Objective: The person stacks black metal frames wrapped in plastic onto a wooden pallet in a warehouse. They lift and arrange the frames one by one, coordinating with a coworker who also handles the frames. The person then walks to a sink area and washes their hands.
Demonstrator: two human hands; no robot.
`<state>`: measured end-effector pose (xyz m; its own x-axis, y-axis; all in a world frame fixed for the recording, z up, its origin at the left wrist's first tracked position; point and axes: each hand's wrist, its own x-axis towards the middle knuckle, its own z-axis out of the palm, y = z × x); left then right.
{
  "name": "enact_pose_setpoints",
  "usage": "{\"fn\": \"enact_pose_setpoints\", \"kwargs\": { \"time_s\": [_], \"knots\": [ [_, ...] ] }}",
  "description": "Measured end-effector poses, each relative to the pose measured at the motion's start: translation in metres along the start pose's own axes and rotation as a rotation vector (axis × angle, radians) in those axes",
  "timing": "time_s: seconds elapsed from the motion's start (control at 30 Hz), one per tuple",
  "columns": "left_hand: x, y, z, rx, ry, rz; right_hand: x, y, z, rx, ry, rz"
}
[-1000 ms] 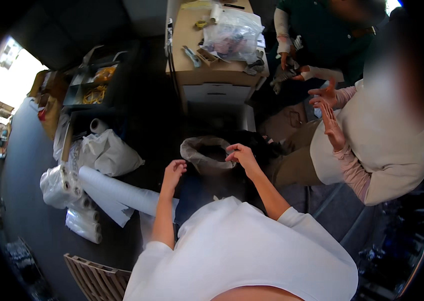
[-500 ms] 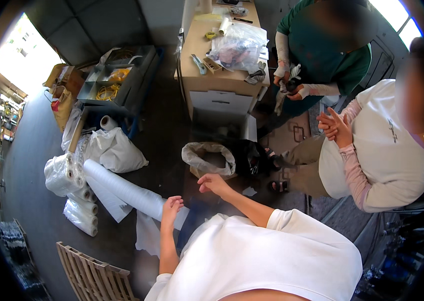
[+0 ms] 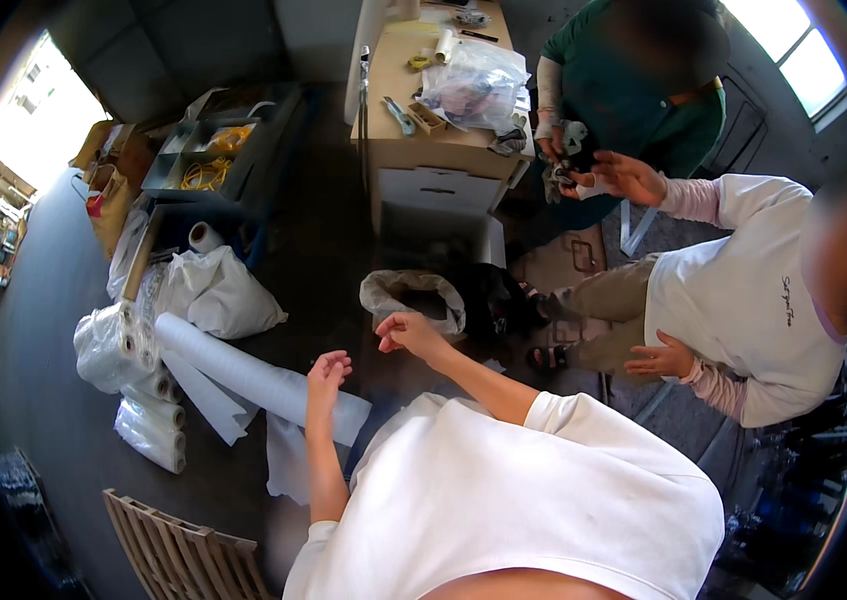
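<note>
Right hand [image 3: 405,332] retracted, left hand [image 3: 327,371] raised, empty

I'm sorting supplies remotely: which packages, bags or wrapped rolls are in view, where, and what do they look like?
Clear plastic bag: on the tan cabinet, crumpled, full.
Open bag: on the floor just beyond the right hand, pale, dark inside.
Long white roll: on the floor beside the left hand.
Wrapped white rolls: stacked on the floor, far left.
</note>
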<state>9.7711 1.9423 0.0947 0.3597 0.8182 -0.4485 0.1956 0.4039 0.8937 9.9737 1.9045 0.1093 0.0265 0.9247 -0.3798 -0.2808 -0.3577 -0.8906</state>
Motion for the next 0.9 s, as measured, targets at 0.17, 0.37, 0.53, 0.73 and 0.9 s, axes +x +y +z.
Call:
{"fn": "enact_pose_setpoints", "kwargs": {
  "time_s": [0.17, 0.37, 0.53, 0.73, 0.9],
  "knots": [
    [0.018, 0.021, -0.02, 0.007, -0.059, 0.08, 0.011, -0.008, 0.021, -0.041, 0.029, -0.013],
    [0.042, 0.01, -0.038, 0.101, -0.078, 0.202, 0.028, -0.013, 0.05, -0.097, 0.147, -0.184],
    [0.057, 0.019, -0.006, 0.559, 0.063, 0.662, 0.038, -0.031, 0.1, -0.452, 0.417, -0.555],
    [0.107, 0.047, 0.009, 0.175, 0.026, 0.718, 0.101, -0.037, 0.088, -0.582, 0.348, -0.671],
    [0.083, 0.157, -0.009, -0.142, 0.155, 0.528, 0.17, -0.097, 0.036, -1.903, 0.328, -0.511]
  ]
}}
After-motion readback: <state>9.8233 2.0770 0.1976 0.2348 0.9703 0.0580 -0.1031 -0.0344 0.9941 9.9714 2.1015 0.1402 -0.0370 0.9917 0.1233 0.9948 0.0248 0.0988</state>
